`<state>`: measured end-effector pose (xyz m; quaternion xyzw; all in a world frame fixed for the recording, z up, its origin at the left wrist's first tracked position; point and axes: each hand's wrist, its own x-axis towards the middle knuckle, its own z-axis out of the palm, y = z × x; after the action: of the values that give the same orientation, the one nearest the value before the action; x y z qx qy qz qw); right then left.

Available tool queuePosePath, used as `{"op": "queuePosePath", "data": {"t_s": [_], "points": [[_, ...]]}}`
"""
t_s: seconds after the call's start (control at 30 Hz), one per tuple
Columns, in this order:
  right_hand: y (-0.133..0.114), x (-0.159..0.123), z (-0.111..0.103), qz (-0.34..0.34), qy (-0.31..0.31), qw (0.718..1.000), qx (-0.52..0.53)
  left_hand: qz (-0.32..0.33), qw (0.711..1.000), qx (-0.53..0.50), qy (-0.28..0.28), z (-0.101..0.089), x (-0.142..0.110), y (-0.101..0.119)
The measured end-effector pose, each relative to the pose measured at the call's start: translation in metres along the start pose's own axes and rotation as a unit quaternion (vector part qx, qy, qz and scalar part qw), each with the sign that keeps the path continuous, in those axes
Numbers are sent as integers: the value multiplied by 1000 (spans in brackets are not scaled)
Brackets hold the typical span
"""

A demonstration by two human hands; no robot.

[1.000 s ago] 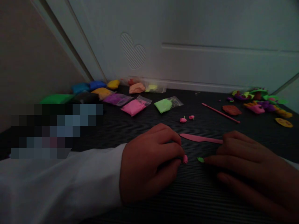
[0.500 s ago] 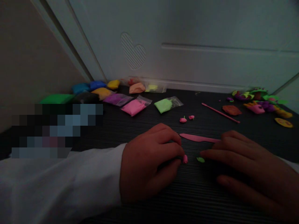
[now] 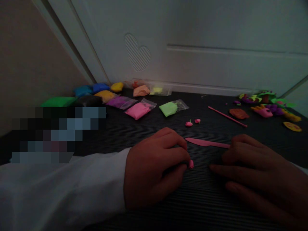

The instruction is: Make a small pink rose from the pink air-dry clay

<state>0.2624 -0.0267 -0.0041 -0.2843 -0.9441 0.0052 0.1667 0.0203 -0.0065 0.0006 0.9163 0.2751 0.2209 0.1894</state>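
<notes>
Between the thumb and fingers of my left hand [image 3: 156, 166] is a small pink clay rosebud [image 3: 191, 164], its tip poking out past the fingertips. My right hand [image 3: 262, 176] is low over the dark tabletop, fingers apart, with one fingertip touching down or nearly so. No green leaf shows now; the space under that finger is hidden. A pink plastic clay knife [image 3: 204, 142] lies just beyond both hands, its handle end partly covered by my right hand. Two more pink rosebuds, one of them [image 3: 189, 124] with a green stem bit, rest farther back.
Bags of coloured clay stand at the back left, among them a pink bag [image 3: 137, 110] and a light green bag [image 3: 168, 109]. A thin pink stick tool [image 3: 227, 116] and a red-brown clay piece [image 3: 238, 113] lie right. Finished-looking clay figures [image 3: 267, 109] crowd the far right.
The small green leaf by my right fingertip has gone from sight. My right hand has shifted slightly to the right, its fingers drawn in a little. My left hand is nearly still.
</notes>
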Motion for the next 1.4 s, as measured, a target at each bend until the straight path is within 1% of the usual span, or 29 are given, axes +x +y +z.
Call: {"op": "queuePosePath", "data": {"t_s": [0.23, 0.43, 0.63, 0.67, 0.77, 0.9, 1.0, 1.2, 1.27, 1.4], "points": [[5, 3, -2, -50, -29, 998, -20, -1, 1000, -2, 4, 0, 0, 0], [4, 1, 1, 5, 6, 1000, 15, -1, 1000, -7, -4, -1, 1, 0], [1, 0, 0, 7, 9, 1000, 29, 1, 1000, 1, 4, 0, 0, 0], [0, 0, 0, 5, 13, 999, 31, 2, 1000, 1, 6, 0, 0, 0], [-2, 1, 1, -24, -3, 999, 27, 2, 1000, -4, 5, 1, 0, -1], [0, 3, 2, -31, -9, 999, -15, 0, 1000, -11, 0, 1, 0, -1], [4, 4, 0, -52, -10, 998, -43, -1, 1000, -11, 2, 1, 0, -1], [4, 3, -2, -62, -25, 997, -24, -2, 1000, -14, 3, 2, 0, 0], [2, 3, -2, -45, -32, 998, -8, -4, 1000, -12, 3, 1, 0, 0], [0, 5, -1, 32, -41, 997, 59, -2, 1000, -12, 4, 1, 0, 0]]}}
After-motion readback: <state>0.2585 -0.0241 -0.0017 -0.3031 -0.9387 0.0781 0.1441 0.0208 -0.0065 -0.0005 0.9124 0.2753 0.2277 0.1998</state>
